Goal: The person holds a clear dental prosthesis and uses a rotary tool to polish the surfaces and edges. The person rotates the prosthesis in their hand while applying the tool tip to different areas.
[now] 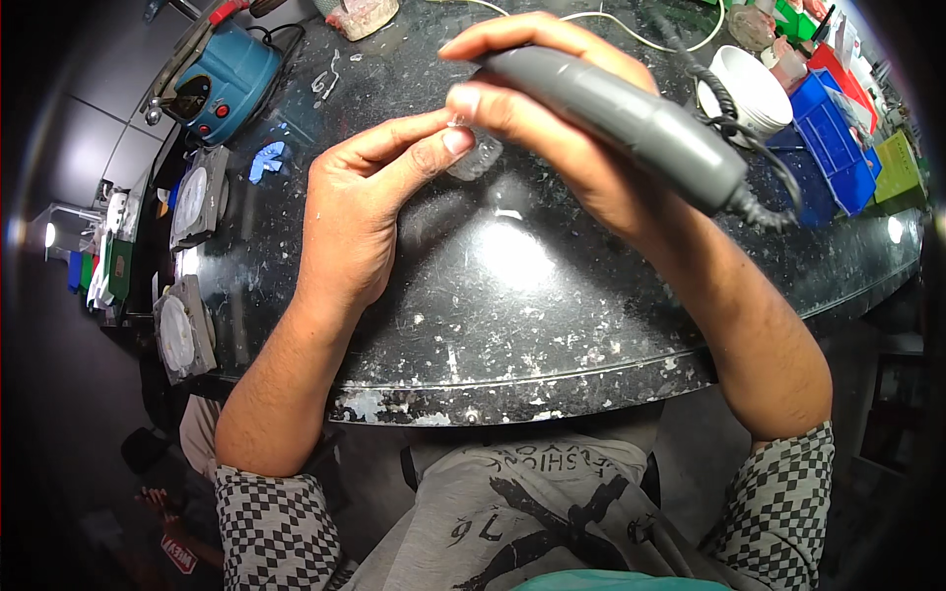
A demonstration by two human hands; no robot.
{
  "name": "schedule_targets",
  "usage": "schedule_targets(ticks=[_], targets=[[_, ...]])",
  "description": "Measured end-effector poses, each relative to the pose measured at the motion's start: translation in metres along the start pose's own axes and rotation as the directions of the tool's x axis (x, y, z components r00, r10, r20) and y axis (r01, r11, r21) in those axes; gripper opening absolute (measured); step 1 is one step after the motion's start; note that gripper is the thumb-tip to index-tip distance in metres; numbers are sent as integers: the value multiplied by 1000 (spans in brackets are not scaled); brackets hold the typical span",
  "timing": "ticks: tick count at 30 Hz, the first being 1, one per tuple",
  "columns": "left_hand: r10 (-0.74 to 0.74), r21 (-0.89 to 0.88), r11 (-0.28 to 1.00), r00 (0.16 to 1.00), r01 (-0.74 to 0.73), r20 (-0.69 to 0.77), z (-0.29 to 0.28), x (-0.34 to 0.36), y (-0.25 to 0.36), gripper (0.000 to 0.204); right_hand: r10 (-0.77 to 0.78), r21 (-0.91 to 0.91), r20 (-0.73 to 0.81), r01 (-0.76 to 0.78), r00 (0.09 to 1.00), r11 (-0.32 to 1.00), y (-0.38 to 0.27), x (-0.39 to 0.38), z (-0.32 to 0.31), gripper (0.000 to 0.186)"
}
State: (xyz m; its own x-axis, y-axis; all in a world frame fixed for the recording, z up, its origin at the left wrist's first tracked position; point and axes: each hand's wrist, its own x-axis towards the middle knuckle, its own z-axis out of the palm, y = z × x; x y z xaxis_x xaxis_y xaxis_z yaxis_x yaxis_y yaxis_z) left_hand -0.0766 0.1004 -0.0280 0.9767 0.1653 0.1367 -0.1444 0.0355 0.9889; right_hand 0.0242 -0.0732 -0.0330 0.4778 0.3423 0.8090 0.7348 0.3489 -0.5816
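My right hand (552, 128) grips a grey pen-shaped rotary handpiece (631, 118), its coiled black cable (749, 148) trailing to the right. The tool's tip is hidden behind my fingers. My left hand (365, 212) pinches a small clear plastic piece (475, 158) between thumb and forefinger, right under the tool's front end. Both hands hover over a black speckled worktop (512, 295).
A blue power tool (222, 74) sits at the back left. Grey square moulds (197, 202) with white centres lie along the left edge. A white bowl (754, 89) and blue and green bins (838, 138) stand at the back right.
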Motion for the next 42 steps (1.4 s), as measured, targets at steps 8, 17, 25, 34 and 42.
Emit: schedule_targets(ticks=[8, 17, 25, 34, 42], targets=[[136, 139, 982, 989, -127, -55, 2, 3, 4, 29, 408, 429, 175, -443, 896, 787, 0, -1, -7, 35], [345, 419, 846, 938, -330, 40, -6, 3, 10, 26, 625, 428, 259, -668, 736, 609, -7, 6, -17, 37], [184, 281, 944, 983, -175, -6, -3, 1, 8, 26, 702, 481, 324, -749, 635, 455, -4, 3, -19, 36], [212, 286, 938, 977, -197, -23, -2, -1, 6, 24, 632, 503, 177, -621, 755, 602, -4, 11, -13, 37], [252, 305, 925, 967, -226, -47, 4, -1, 8, 21, 382, 276, 242, -441, 892, 854, -4, 9, -15, 41]])
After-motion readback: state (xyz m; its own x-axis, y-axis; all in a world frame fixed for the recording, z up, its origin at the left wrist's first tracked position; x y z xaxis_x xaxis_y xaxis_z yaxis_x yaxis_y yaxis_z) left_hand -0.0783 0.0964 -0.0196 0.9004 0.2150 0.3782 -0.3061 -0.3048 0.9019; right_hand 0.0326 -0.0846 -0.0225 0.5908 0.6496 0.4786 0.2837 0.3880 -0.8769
